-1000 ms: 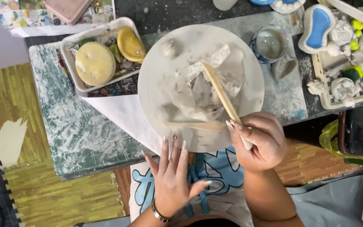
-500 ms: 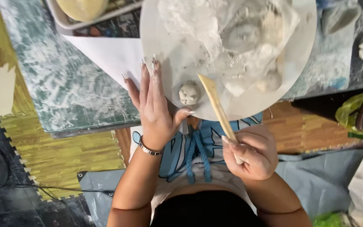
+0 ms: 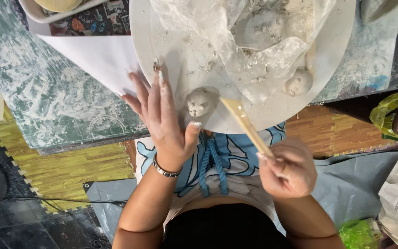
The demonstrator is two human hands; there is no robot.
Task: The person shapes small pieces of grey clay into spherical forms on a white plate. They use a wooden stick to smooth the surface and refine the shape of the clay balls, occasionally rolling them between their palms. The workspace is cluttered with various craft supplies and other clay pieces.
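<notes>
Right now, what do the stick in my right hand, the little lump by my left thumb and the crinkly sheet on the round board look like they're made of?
The stick looks like bare wood: pale tan, flat, matte. The small lump looks like soft grey clay, dull, with pressed dents. The crinkly sheet looks like thin clear plastic film: see-through, creased, dusted with clay crumbs.

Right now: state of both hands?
Left hand: open, fingers spread flat on the round white board, beside the small clay head.
Right hand: closed on the wooden modelling tool.
</notes>
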